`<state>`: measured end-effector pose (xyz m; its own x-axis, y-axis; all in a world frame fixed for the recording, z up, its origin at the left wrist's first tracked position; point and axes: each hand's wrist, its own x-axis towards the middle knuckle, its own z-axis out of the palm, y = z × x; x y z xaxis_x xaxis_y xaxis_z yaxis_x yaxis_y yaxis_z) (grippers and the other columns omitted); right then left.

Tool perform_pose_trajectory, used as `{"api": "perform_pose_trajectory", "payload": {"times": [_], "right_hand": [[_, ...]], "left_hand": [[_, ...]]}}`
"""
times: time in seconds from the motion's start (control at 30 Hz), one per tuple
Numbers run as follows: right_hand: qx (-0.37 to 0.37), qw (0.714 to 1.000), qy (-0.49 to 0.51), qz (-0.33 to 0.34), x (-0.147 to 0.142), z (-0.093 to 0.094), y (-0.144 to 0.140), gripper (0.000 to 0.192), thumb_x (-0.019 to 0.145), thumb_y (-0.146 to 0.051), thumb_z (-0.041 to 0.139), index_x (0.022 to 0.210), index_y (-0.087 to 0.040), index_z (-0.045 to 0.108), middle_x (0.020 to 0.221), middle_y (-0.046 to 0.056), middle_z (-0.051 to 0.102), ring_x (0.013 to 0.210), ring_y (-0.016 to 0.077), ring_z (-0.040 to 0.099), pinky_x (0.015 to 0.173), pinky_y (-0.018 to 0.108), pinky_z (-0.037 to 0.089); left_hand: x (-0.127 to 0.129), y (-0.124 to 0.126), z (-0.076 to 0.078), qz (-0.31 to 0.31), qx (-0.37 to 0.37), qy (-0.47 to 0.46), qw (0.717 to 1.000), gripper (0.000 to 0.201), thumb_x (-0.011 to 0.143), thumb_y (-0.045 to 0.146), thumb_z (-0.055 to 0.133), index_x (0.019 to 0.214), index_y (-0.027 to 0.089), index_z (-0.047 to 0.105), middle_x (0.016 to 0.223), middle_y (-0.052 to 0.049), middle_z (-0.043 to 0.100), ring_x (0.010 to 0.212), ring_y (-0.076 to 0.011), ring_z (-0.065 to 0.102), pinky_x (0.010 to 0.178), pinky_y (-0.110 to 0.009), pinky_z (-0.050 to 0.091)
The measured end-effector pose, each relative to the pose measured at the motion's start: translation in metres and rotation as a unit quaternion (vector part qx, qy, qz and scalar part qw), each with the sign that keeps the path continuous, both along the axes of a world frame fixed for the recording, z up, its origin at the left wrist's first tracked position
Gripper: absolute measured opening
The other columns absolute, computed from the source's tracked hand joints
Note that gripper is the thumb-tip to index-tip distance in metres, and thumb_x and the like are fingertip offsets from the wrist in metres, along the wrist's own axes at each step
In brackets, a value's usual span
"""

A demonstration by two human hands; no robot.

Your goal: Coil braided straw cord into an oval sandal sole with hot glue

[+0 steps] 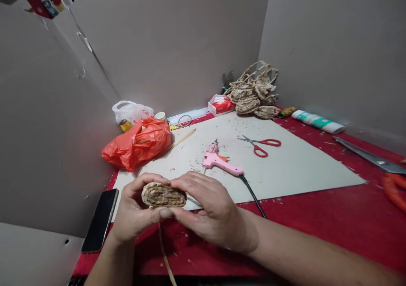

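Observation:
Both my hands hold a small oval coil of braided straw rope (163,194) above the near edge of the red table. My left hand (135,208) grips its left end, thumb under the front. My right hand (209,208) wraps the right end, fingers over the top. A loose tail of the rope (166,256) hangs down from the coil toward me. A pink glue gun (222,162) lies on the grey card sheet (301,163) just beyond my hands, its black cord running back past my right wrist.
Red-handled scissors (261,144) lie on the card. An orange plastic bag (138,142) sits at left, a black phone (100,219) near my left wrist. Finished straw pieces (253,93) are piled at the back. Large shears (371,157) lie at right. Cardboard walls enclose the table.

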<state>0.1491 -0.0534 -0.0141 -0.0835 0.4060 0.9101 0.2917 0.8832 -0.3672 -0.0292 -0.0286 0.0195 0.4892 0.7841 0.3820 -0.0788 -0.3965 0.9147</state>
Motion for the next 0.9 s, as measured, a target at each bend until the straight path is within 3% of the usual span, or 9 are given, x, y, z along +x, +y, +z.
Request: {"api": "perform_pose_trajectory", "payload": {"times": [0.47, 0.7, 0.9], "right_hand": [[-0.018, 0.999, -0.05, -0.004, 0.0036, 0.0058, -0.001, 0.038, 0.083, -0.019, 0.062, 0.118, -0.017, 0.048, 0.094, 0.009, 0.068, 0.082, 0.0212, 0.064, 0.074, 0.035, 0.053], [-0.025, 0.999, -0.039, 0.004, 0.0033, 0.0013, 0.0017, 0.033, 0.082, -0.017, 0.064, 0.113, -0.016, 0.053, 0.095, 0.01, 0.07, 0.084, 0.0204, 0.065, 0.076, 0.035, 0.053], [-0.02, 0.999, -0.032, -0.005, 0.0035, 0.006, 0.0016, 0.029, 0.081, -0.015, 0.062, 0.109, -0.017, 0.054, 0.092, 0.009, 0.07, 0.082, 0.0199, 0.065, 0.074, 0.033, 0.054]], "left_hand": [[-0.0052, -0.0037, 0.0027, 0.019, 0.011, 0.004, 1.0, 0.035, 0.062, 0.013, 0.081, 0.093, 0.022, 0.07, 0.081, 0.0, 0.071, 0.069, -0.0112, 0.065, 0.066, -0.017, 0.053], [-0.0094, -0.0011, -0.0008, 0.025, 0.01, -0.021, 0.999, 0.034, 0.064, 0.014, 0.08, 0.095, 0.023, 0.069, 0.083, 0.001, 0.07, 0.071, -0.0105, 0.065, 0.068, -0.016, 0.053], [-0.0023, -0.0016, 0.002, 0.009, 0.013, -0.007, 1.0, 0.042, 0.063, 0.012, 0.08, 0.102, 0.023, 0.068, 0.09, -0.002, 0.074, 0.079, -0.0154, 0.07, 0.072, -0.02, 0.055]]}}
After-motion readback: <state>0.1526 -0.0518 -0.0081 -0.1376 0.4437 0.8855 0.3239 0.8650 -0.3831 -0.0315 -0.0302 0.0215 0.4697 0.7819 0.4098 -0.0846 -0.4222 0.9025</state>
